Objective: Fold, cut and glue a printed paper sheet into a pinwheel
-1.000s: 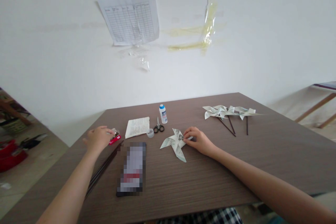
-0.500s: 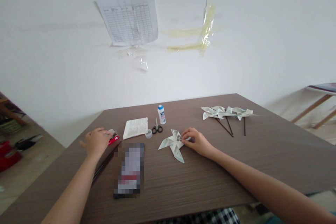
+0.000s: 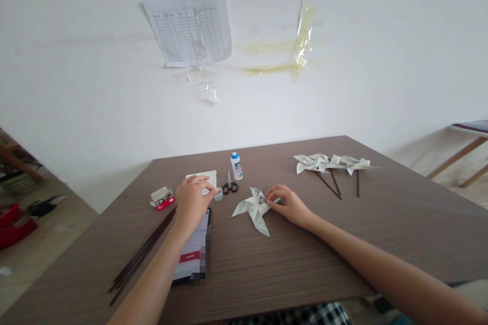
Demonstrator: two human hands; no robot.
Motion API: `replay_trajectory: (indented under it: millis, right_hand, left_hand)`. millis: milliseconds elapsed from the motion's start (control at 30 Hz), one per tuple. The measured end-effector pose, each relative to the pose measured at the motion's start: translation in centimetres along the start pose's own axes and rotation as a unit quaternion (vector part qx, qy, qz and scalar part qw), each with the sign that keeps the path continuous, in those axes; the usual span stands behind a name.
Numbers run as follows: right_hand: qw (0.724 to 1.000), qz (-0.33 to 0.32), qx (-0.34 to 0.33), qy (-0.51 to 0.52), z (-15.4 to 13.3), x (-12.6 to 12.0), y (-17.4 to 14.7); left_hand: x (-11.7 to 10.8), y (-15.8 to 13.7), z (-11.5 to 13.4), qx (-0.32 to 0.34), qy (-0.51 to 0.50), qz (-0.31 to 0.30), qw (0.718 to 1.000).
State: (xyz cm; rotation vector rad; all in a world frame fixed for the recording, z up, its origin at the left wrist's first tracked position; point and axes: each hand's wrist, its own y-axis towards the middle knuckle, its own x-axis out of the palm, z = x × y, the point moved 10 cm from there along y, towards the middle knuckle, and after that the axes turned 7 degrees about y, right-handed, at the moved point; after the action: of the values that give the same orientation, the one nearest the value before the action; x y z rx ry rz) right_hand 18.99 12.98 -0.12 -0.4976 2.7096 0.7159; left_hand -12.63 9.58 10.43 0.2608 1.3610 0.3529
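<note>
My right hand point(image 3: 287, 205) pinches one blade of a paper pinwheel point(image 3: 256, 209) made from printed paper, which lies on the table. My left hand point(image 3: 193, 199) hovers over the top of a phone point(image 3: 190, 259), its thumb and fingers drawn together. Whatever those fingers hold, if anything, is too small to make out. Close to the left fingertips are a small roll of clear tape point(image 3: 218, 194), black-handled scissors point(image 3: 230, 186) and a partly covered stack of paper point(image 3: 210, 177). An opened red and white box point(image 3: 162, 199) with small contents stands left of that hand.
Behind the scissors stands a white glue bottle point(image 3: 236, 166) with a blue cap. Several dark sticks point(image 3: 143, 251) lie beside the phone. Finished pinwheels on sticks point(image 3: 330, 163) rest at the back right. A wall point(image 3: 267, 117) rises behind the table point(image 3: 324, 274).
My left hand has moved right from the red box to above the phone, uncovering the box and the sticks. My right hand stays on the pinwheel.
</note>
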Motion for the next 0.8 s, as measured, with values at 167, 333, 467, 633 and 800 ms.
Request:
replay_trajectory:
  millis: [167, 333, 467, 633, 800]
  right_hand:
    - [1.0, -0.001, -0.005, 0.0, -0.1, 0.0, 0.0]
    - [1.0, -0.002, -0.001, -0.005, -0.1, 0.0, 0.0]
    - [1.0, -0.006, -0.006, -0.014, -0.1, 0.2, 0.0]
    - [1.0, 0.0, -0.01, -0.019, 0.1, 0.5, 0.1]
    - [1.0, 0.015, -0.005, -0.012, 0.3, 0.3, 0.1]
  left_hand:
    - [4.2, -1.7, 6.4, 0.045, -0.047, -0.04, 0.997]
    - [7.9, -2.1, 9.4, 0.038, -0.053, -0.06, 0.996]
    - [9.3, -2.7, 9.5, 0.028, -0.055, -0.053, 0.997]
    - [10.5, -3.5, 9.3, 0.042, -0.033, -0.076, 0.996]
    - [10.4, -3.5, 9.7, 0.038, -0.063, -0.075, 0.994]
